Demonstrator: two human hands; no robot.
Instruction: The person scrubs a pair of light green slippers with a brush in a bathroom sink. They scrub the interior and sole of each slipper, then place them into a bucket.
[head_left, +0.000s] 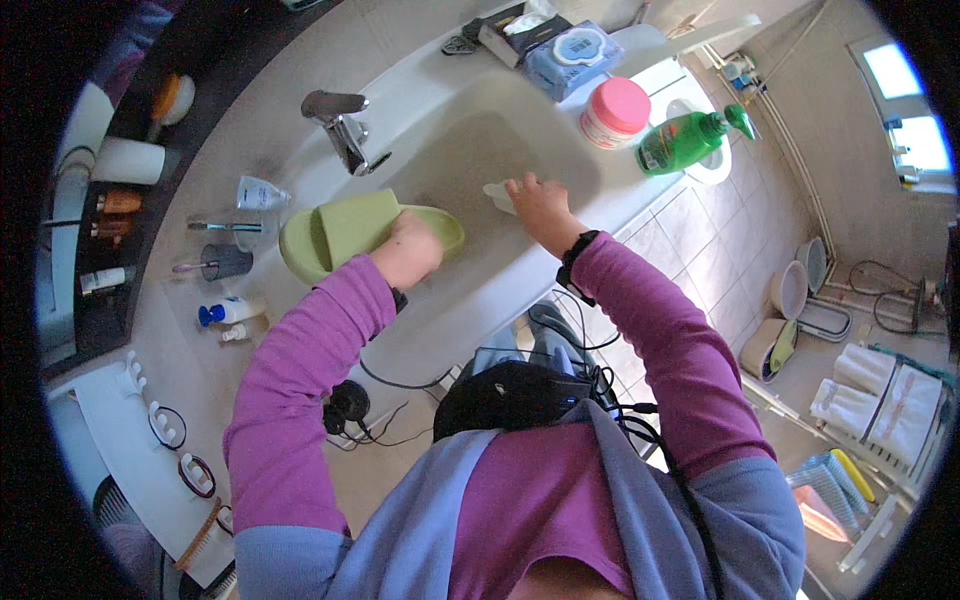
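A light green slide slipper (352, 225) lies tilted over the left side of the white washbasin (465, 300), sole partly in the basin. My left hand (411, 251) grips it near the strap's opening; the fingers are partly hidden. Over the right part of the basin, my right hand (540, 206) holds a small pale, translucent object (498, 196) between its fingers; its exact kind cannot be told. Behind the slipper, a chrome faucet (346, 135) stands at the basin's back edge.
Wet wipes (574, 56), a pink-lidded jar (616, 112) and a green pump bottle (682, 142) stand at the right. Toothbrush cups (227, 262) and small bottles (236, 310) line the left counter. Beyond the basin's right end is a toilet (712, 161). Black cables (600, 375) hang at my waist.
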